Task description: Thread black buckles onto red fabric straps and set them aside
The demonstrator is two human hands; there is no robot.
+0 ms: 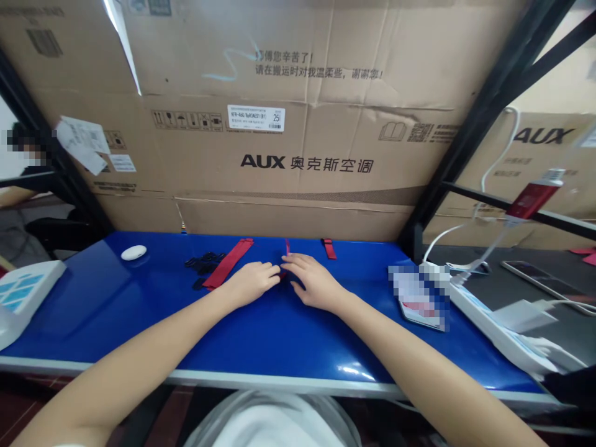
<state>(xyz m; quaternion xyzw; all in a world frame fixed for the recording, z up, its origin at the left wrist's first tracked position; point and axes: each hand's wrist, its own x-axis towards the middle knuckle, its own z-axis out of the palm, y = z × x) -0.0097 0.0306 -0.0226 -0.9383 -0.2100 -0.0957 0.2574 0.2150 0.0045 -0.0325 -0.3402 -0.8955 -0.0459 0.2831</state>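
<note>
A cardboard sheet (326, 214) stands behind the table (139, 326). The left hand (254, 282) and the right hand (314, 280) meet over the table's middle, a narrow strip (287, 246) between them. Just left of the left hand lie long straps (229, 264), with small pieces (205, 263) beside them; farther left sit a round case (134, 252) and, at the edge, a device (30, 298). A short strap (329, 249) lies behind the right hand. Well to its right come a phone (421, 313), then a power strip (493, 326).

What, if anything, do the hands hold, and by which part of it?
Apparently a reddish strip, between the left hand and right hand; its far end sticks out, but the gripped part is hidden.
</note>
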